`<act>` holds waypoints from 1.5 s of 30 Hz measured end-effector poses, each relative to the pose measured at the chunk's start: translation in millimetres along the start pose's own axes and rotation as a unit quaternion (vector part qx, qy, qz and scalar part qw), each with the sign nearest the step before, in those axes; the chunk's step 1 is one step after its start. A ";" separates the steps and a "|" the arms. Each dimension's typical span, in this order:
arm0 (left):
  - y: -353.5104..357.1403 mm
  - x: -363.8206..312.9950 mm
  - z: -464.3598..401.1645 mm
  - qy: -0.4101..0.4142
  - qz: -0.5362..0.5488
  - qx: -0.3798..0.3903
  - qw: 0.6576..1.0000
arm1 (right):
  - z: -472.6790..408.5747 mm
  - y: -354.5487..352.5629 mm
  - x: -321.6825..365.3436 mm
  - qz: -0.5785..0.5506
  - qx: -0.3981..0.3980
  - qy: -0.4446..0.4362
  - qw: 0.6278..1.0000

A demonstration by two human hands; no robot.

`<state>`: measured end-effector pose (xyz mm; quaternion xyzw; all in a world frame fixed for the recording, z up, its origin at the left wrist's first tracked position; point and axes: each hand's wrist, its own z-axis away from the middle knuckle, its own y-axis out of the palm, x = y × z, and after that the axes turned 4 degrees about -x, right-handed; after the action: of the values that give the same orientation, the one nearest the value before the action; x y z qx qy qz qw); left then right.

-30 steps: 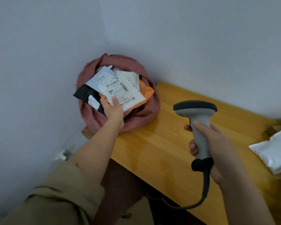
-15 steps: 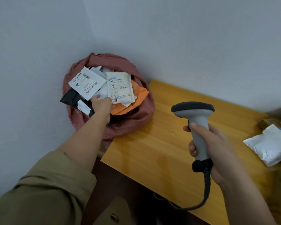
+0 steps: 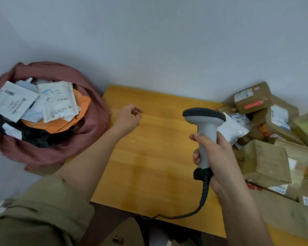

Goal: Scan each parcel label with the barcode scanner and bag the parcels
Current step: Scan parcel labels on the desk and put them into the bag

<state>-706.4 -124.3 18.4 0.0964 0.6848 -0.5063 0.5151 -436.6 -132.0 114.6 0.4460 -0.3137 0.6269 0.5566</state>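
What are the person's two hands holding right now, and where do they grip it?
The right hand grips the barcode scanner by its handle, fingers curled round it. The left hand holds nothing; it hangs loosely curled above the wooden table.

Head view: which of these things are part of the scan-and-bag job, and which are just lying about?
Part of the job:
- barcode scanner, gripped by the right hand
- red bag with parcels inside
- pile of parcels on the right
- white pouch behind the scanner
- left hand, holding nothing, over the table

Just there:
- wooden table
- grey wall
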 end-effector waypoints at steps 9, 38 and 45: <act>223.7 -97.7 16.1 0.010 -0.092 0.216 0.972 | -57.1 -169.4 29.6 -0.010 -0.059 -0.024 0.998; 248.4 -0.4 113.2 0.084 -0.434 0.171 0.880 | -81.6 -174.5 14.7 0.055 0.069 -0.004 0.996; 197.8 10.7 111.1 -0.042 -0.080 0.089 0.992 | -60.5 -131.2 -5.6 0.068 0.054 0.018 0.996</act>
<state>-514.4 -123.8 -103.0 0.0661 0.6203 -0.6084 0.4906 -321.2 -56.4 71.4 0.4417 -0.2984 0.6874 0.4932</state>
